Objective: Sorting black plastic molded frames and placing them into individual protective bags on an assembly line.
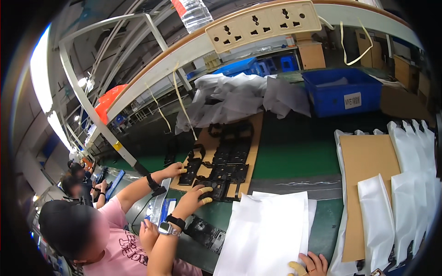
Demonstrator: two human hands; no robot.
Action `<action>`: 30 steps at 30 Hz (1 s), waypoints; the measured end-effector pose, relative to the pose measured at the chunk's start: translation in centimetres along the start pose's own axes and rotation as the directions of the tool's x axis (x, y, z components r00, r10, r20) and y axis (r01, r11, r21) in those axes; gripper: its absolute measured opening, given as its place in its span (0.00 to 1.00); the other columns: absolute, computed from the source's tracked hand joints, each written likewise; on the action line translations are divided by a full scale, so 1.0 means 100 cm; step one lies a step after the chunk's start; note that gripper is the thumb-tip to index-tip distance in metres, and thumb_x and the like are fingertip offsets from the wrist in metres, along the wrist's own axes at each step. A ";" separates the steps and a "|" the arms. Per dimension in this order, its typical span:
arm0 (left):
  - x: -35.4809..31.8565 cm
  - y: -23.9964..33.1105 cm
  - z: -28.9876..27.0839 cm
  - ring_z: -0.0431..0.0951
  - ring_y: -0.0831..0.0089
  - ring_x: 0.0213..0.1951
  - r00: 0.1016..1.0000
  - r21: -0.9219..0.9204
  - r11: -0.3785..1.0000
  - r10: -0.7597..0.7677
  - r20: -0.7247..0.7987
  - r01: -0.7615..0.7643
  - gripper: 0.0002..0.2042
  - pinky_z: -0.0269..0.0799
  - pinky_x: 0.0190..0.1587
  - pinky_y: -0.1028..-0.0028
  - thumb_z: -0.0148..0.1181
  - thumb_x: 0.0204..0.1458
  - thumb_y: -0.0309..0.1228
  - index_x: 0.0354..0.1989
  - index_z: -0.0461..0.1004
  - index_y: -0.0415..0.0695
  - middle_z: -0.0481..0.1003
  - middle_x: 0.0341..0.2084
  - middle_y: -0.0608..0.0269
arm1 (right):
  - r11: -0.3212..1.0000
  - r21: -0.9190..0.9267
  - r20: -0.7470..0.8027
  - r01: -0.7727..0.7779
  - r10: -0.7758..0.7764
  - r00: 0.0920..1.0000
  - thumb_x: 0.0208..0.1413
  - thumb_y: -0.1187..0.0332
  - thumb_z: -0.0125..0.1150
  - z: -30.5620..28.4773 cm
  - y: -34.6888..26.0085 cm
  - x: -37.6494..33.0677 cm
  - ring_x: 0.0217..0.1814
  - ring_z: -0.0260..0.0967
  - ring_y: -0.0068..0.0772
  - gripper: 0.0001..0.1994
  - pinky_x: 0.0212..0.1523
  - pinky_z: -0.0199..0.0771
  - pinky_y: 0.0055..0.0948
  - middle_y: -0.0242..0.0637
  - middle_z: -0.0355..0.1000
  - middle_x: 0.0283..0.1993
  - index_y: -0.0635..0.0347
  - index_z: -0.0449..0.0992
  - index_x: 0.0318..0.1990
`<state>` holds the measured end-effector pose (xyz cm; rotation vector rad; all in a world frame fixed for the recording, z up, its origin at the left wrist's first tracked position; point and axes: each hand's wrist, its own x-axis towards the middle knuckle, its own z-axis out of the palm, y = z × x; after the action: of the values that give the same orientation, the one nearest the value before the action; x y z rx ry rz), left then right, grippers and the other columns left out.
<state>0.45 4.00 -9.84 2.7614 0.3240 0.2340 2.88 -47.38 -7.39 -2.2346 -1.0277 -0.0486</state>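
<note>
The stack of white foam bags (267, 230) lay at the near edge of the green workbench (294, 161), and the person's right hand (307, 265) rested on its lower right corner, fingers curled lightly over the soft, matte sheets; whether it gripped them could not be told. The left hand was out of view. Flat brown cardboard (363, 184) lay just beside, and black plastic frames (225, 165) lay farther back, under a co-worker's hands (199, 192).

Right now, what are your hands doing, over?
Left hand out of view. Right hand on stack of white foam sheets, grip unclear. Co-worker's hand on black plastic parts beyond.
</note>
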 end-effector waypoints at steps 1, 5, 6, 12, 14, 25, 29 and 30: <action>-0.033 -0.104 0.005 0.68 0.47 0.50 0.977 0.426 0.880 -0.177 -0.118 0.211 0.18 0.65 0.52 0.62 0.60 0.48 0.36 0.48 0.71 0.46 0.66 0.50 0.45 | 0.996 0.053 0.001 0.065 -0.065 0.998 0.50 0.62 0.55 -0.001 -0.006 0.005 0.61 0.54 0.50 0.17 0.62 0.46 0.53 0.45 0.61 0.57 0.55 0.72 0.48; 0.012 -0.140 0.010 0.68 0.47 0.50 0.912 0.742 0.530 -0.234 -0.338 0.411 0.18 0.65 0.52 0.62 0.58 0.49 0.36 0.48 0.71 0.45 0.67 0.49 0.44 | 0.978 0.126 -0.021 0.167 -0.166 0.986 0.50 0.62 0.55 0.008 -0.008 0.009 0.61 0.53 0.50 0.17 0.62 0.45 0.52 0.44 0.61 0.57 0.55 0.72 0.48; -0.007 -0.123 0.032 0.68 0.47 0.50 0.949 0.709 0.632 -0.182 -0.257 0.313 0.18 0.65 0.52 0.62 0.58 0.49 0.36 0.48 0.71 0.45 0.67 0.49 0.44 | 0.997 0.038 -0.010 0.062 -0.062 0.998 0.50 0.62 0.55 0.012 0.002 0.005 0.61 0.53 0.50 0.17 0.62 0.45 0.52 0.44 0.61 0.57 0.55 0.72 0.48; 0.015 0.100 -0.058 0.69 0.48 0.48 0.980 0.136 0.990 0.005 -0.198 0.022 0.17 0.66 0.51 0.64 0.53 0.53 0.40 0.45 0.73 0.39 0.68 0.48 0.42 | 0.995 0.032 -0.048 0.094 -0.092 0.995 0.50 0.61 0.55 0.013 0.003 -0.003 0.62 0.53 0.48 0.18 0.63 0.45 0.52 0.43 0.61 0.57 0.53 0.72 0.49; 0.013 0.122 -0.066 0.66 0.53 0.52 0.972 0.102 0.995 0.011 -0.234 0.014 0.16 0.62 0.55 0.66 0.53 0.54 0.36 0.48 0.71 0.42 0.66 0.50 0.47 | 0.993 0.058 -0.033 0.100 -0.098 0.995 0.49 0.61 0.55 0.013 0.003 -0.003 0.62 0.52 0.48 0.18 0.63 0.45 0.53 0.43 0.61 0.57 0.52 0.72 0.49; -0.044 0.353 -0.084 0.56 0.53 0.60 0.764 -0.944 0.025 0.594 -0.251 -0.330 0.18 0.53 0.60 0.51 0.46 0.60 0.37 0.57 0.63 0.45 0.62 0.54 0.49 | 0.997 0.059 0.003 0.043 -0.043 0.999 0.49 0.61 0.56 0.002 0.000 -0.003 0.62 0.52 0.49 0.18 0.63 0.44 0.54 0.41 0.60 0.58 0.53 0.72 0.48; -0.046 0.363 -0.081 0.58 0.55 0.59 0.749 -0.933 0.137 0.639 -0.174 -0.333 0.19 0.54 0.59 0.55 0.45 0.60 0.37 0.58 0.62 0.44 0.63 0.54 0.50 | 0.995 0.040 0.013 0.092 -0.093 0.996 0.47 0.60 0.56 0.003 -0.001 -0.002 0.64 0.50 0.49 0.21 0.63 0.43 0.52 0.43 0.58 0.59 0.56 0.71 0.49; -0.046 0.365 -0.080 0.59 0.55 0.58 0.746 -0.928 0.166 0.648 -0.151 -0.332 0.19 0.55 0.59 0.55 0.45 0.60 0.37 0.58 0.61 0.44 0.63 0.53 0.50 | 0.993 0.075 0.011 0.088 -0.089 0.996 0.47 0.60 0.56 0.003 -0.001 -0.001 0.64 0.50 0.49 0.20 0.63 0.44 0.52 0.43 0.58 0.59 0.55 0.71 0.49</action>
<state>1.53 -27.90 10.15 1.5429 -0.6858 0.1009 2.64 -47.22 -7.57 -2.1244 -1.1185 -0.0322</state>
